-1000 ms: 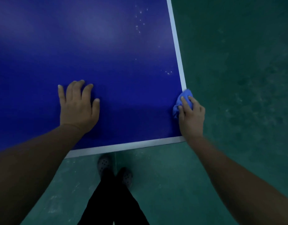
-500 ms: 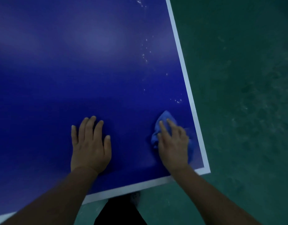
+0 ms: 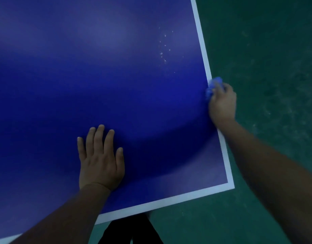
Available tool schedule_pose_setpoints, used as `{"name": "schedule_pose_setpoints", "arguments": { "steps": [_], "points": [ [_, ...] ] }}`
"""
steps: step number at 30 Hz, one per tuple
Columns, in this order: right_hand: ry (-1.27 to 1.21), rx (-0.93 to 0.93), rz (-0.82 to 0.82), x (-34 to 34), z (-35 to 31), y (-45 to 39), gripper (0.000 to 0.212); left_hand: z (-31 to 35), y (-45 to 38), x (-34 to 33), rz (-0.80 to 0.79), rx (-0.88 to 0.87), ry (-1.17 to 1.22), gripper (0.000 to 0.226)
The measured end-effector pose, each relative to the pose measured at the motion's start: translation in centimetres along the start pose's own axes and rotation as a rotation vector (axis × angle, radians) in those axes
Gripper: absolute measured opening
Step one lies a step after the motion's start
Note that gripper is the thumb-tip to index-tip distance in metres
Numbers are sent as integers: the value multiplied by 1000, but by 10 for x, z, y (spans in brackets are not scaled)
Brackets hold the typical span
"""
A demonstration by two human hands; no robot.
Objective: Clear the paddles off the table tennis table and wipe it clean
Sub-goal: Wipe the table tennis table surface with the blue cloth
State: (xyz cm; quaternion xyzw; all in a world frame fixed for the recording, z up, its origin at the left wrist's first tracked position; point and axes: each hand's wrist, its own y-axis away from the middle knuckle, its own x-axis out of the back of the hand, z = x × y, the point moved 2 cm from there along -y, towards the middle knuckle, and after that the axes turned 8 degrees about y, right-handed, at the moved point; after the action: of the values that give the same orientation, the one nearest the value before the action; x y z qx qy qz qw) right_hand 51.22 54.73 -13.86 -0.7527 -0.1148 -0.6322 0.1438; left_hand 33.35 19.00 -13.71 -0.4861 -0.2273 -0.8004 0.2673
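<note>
The blue table tennis table (image 3: 116, 76) with white edge lines fills most of the view; its near right corner lies at the lower right. My left hand (image 3: 100, 159) lies flat on the surface near the front edge, fingers straight. My right hand (image 3: 222, 101) holds a crumpled blue cloth (image 3: 214, 84) at the table's right edge line; the cloth partly overhangs the edge. Small white specks (image 3: 164, 50) dot the surface beyond the cloth. No paddles are in view.
Green floor (image 3: 266, 59) lies to the right of the table and in front of it. My dark trouser legs (image 3: 130, 231) show just below the front edge.
My right hand has swept the cloth from near the front corner outward and away to the right edge. My left hand stays flat on the table. The camera has shifted.
</note>
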Motion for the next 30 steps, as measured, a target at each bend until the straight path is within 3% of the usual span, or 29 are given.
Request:
{"name": "schedule_pose_setpoints", "arguments": {
  "steps": [2,4,9,11,13,14,15,17,18,19,21,26,30],
  "points": [
    [-70,-226,-53,19,28,-10,41,-1,0,0,-14,0,-5,61],
    [-105,-253,47,32,19,-5,36,-1,0,0,-25,1,-10,62],
    [-167,255,237,25,-76,70,20,0,-1,1,-40,7,-26,62],
    [-69,564,125,5,-99,105,33,0,-1,2,-40,9,-33,63],
    [42,853,77,-20,-74,89,40,1,-1,2,-42,11,-32,63],
    [-67,818,109,-25,-58,66,38,1,-1,1,-39,9,-32,62],
    [-197,628,111,-21,-39,36,34,0,-1,1,-34,6,-34,62],
    [-35,-7,58,8,0,-12,34,0,0,1,-28,-1,-35,62],
    [-7,-217,17,19,4,-25,35,0,0,1,-23,-4,-38,62],
    [-43,-286,58,31,3,-26,36,0,0,1,-19,-7,-43,62],
    [-25,-12,59,45,-36,-2,38,0,-1,0,-14,-10,-45,61],
    [-7,825,26,-1,-151,128,35,1,-2,-2,7,-24,-53,60],
    [-49,971,-60,-14,-202,101,39,0,-2,-3,7,-17,-67,60]
  ]
}}
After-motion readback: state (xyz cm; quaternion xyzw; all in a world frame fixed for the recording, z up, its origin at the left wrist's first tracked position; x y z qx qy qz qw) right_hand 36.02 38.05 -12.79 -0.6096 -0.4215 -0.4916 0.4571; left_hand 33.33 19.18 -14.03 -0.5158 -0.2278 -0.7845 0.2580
